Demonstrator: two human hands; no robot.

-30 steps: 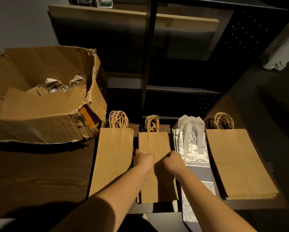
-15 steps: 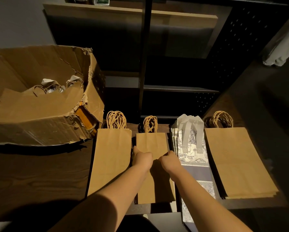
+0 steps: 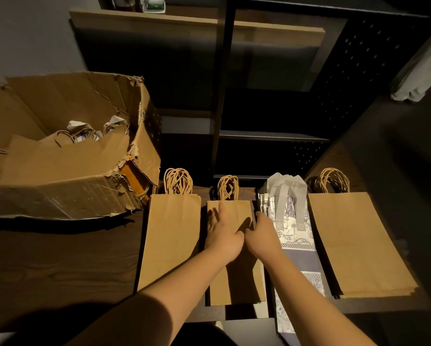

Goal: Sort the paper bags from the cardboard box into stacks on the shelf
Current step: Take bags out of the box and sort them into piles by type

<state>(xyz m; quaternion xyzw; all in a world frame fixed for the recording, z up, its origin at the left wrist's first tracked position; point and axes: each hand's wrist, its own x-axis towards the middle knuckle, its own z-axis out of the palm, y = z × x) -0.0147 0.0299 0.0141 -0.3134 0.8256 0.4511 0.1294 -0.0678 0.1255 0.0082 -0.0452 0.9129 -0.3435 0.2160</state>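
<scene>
Head view: dark wood shelf [image 3: 59, 265] in a dim room; both hands, left hand [image 3: 223, 232] and right hand [image 3: 262, 236], lie flat, fingers released.

Both arms extended forward, wrists nearly touching. Left hand [image 3: 223, 232] flat, fingers straight and splayed (palm down). Right hand [image 3: 263, 234] palm down, fingers partly hidden, curl unclear.

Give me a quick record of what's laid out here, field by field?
Stacks: four in a row
Narrow brown stack: both hands on it
Left hand: fingers spread flat
Right hand: on its right edge
Patterned stack: white handles
Other brown stacks: left, far right
Cardboard box: torn, bags inside
</scene>
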